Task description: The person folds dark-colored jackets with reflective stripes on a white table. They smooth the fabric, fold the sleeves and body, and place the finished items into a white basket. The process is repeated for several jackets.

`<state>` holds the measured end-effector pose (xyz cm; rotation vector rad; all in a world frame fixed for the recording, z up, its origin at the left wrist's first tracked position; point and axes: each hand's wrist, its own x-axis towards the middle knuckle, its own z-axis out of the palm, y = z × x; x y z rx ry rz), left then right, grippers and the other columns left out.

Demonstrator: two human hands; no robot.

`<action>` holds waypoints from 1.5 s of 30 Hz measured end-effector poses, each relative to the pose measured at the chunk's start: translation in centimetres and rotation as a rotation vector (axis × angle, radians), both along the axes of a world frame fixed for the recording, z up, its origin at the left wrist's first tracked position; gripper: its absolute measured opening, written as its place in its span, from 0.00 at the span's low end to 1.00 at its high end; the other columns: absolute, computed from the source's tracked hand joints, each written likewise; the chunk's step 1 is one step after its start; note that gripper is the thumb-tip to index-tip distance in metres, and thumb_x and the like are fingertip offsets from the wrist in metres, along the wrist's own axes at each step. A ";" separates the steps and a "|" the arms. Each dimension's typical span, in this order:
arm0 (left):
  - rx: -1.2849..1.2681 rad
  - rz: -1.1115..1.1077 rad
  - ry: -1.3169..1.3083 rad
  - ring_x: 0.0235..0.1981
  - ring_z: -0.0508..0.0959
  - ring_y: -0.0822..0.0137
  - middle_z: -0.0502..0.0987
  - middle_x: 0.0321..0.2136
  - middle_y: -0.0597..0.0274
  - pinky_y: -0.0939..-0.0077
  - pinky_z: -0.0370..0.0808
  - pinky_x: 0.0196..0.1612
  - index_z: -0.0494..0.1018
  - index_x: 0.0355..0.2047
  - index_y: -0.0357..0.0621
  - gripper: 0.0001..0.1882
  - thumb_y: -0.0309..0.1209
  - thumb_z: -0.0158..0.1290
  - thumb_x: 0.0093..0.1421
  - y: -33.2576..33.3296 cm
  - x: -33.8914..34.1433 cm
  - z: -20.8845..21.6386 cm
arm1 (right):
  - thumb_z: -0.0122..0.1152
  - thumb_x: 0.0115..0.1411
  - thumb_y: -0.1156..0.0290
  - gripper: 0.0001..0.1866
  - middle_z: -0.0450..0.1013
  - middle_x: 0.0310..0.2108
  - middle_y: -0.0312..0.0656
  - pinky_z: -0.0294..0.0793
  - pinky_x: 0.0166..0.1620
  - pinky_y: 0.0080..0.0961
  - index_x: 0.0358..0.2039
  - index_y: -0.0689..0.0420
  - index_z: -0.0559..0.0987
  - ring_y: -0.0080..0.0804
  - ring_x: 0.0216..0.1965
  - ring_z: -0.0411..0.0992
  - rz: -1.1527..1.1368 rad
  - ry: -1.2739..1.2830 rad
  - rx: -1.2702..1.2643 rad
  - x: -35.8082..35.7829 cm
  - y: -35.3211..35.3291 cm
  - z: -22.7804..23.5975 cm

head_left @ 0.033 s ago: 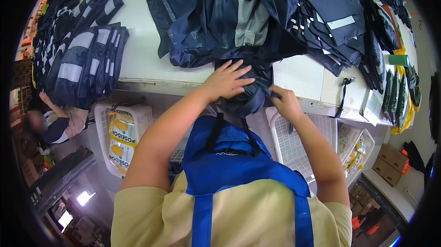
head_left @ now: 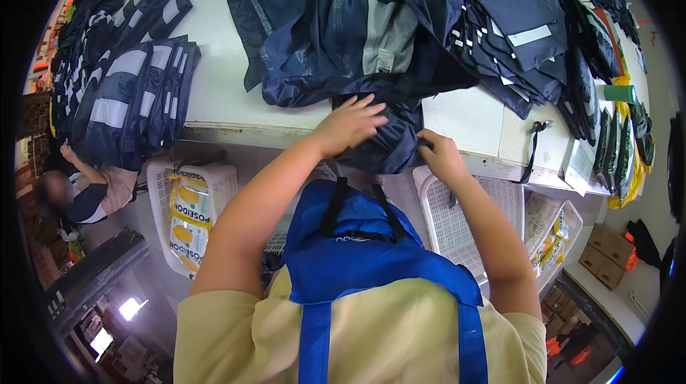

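A dark navy rain jacket lies on the white table, its grey mesh lining showing. A narrower dark part of it reaches over the near table edge toward me; whether this is a hood or a sleeve I cannot tell. My left hand rests on the left side of this part, fingers spread and slightly blurred. At its right edge my right hand pinches the fabric between thumb and fingers.
Stacks of folded dark garments with reflective bands stand at the left, and flat dark pieces at the right. White baskets sit below the table edge. A green roll lies far right. Another person's arm shows at far left.
The dark fabric under my hands now lies flatter and wider toward the right. My left hand has shifted slightly; my right hand still grips the edge, slightly nearer to the fabric.
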<state>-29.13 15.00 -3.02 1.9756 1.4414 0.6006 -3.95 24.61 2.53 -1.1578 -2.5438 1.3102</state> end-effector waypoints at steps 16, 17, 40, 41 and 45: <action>-0.023 0.049 0.308 0.40 0.70 0.58 0.69 0.39 0.56 0.66 0.67 0.39 0.68 0.47 0.39 0.31 0.38 0.63 0.44 -2.7 6.0 4.6 | 0.60 0.50 0.69 0.05 0.75 0.29 0.35 0.60 0.53 0.35 0.29 0.51 0.79 0.29 0.46 0.71 0.294 -0.228 0.945 -6.3 5.8 3.0; -0.017 0.055 0.327 0.40 0.70 0.58 0.69 0.39 0.57 0.65 0.66 0.39 0.68 0.47 0.39 0.31 0.38 0.63 0.44 -2.7 5.9 4.4 | 0.60 0.51 0.70 0.04 0.76 0.28 0.36 0.65 0.49 0.35 0.28 0.54 0.79 0.33 0.39 0.73 0.294 -0.228 0.782 -6.3 7.1 3.2; 0.113 0.325 0.342 0.42 0.73 0.53 0.75 0.37 0.54 0.60 0.68 0.45 0.72 0.31 0.42 0.11 0.36 0.55 0.53 0.3 4.7 5.8 | 0.62 0.51 0.65 0.12 0.74 0.33 0.36 0.66 0.44 0.32 0.37 0.52 0.80 0.35 0.41 0.69 0.357 0.169 0.461 -3.5 1.2 -2.1; 0.263 0.330 0.345 0.44 0.70 0.57 0.72 0.40 0.58 0.64 0.66 0.47 0.74 0.30 0.42 0.13 0.38 0.56 0.51 -0.1 4.9 6.5 | 0.62 0.51 0.66 0.11 0.75 0.32 0.37 0.67 0.43 0.33 0.35 0.53 0.80 0.37 0.39 0.70 0.315 0.185 0.361 -3.6 1.9 -2.6; 0.022 0.281 0.223 0.40 0.74 0.56 0.76 0.34 0.58 0.61 0.68 0.45 0.74 0.37 0.44 0.12 0.35 0.54 0.55 0.5 3.5 2.8 | 0.62 0.51 0.68 0.10 0.74 0.30 0.41 0.69 0.42 0.37 0.35 0.55 0.79 0.44 0.35 0.71 0.235 0.089 0.198 -4.8 2.8 -1.9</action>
